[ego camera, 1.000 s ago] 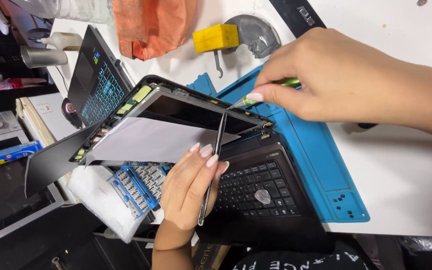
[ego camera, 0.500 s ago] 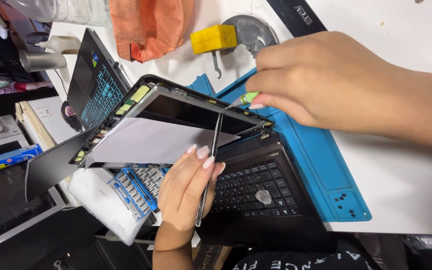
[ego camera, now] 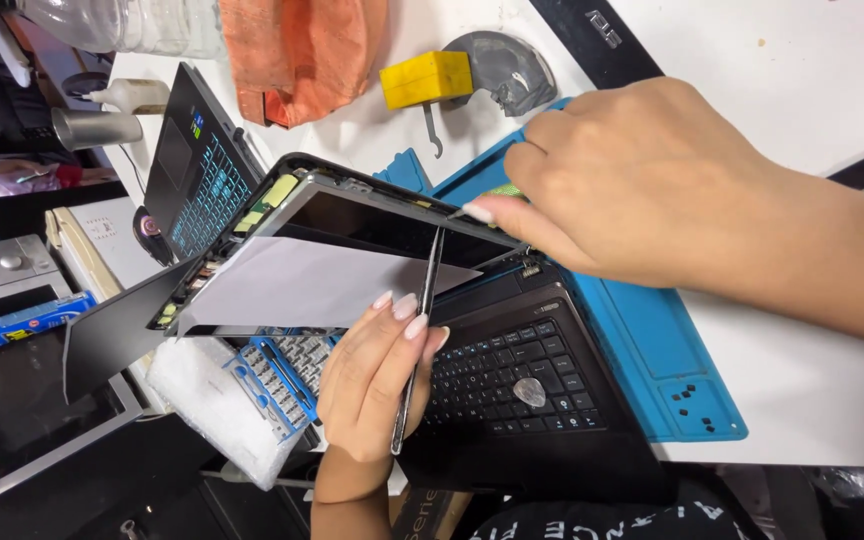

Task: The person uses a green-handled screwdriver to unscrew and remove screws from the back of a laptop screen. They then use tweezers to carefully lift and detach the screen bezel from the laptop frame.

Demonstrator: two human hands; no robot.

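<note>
While the left hand [ego camera: 372,385] pinched a thin metal pry tool [ego camera: 418,340] against the black laptop's loosened screen panel [ego camera: 372,225] on the blue mat [ego camera: 652,340], the right hand [ego camera: 642,185] worked its top edge, fingers pressed around a green-handled tool [ego camera: 497,195]. Panel separation seemed under way; the next move called for gentle, even levering.

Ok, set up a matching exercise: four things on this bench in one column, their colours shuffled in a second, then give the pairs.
Things:
1. work mat under the laptop
2. block at the top of the table
3. cloth beside the block
4. pry tool in the left hand

Colours:
A. orange
B. silver metal
C. blue
D. yellow

Pairs: 1-C, 2-D, 3-A, 4-B
</note>
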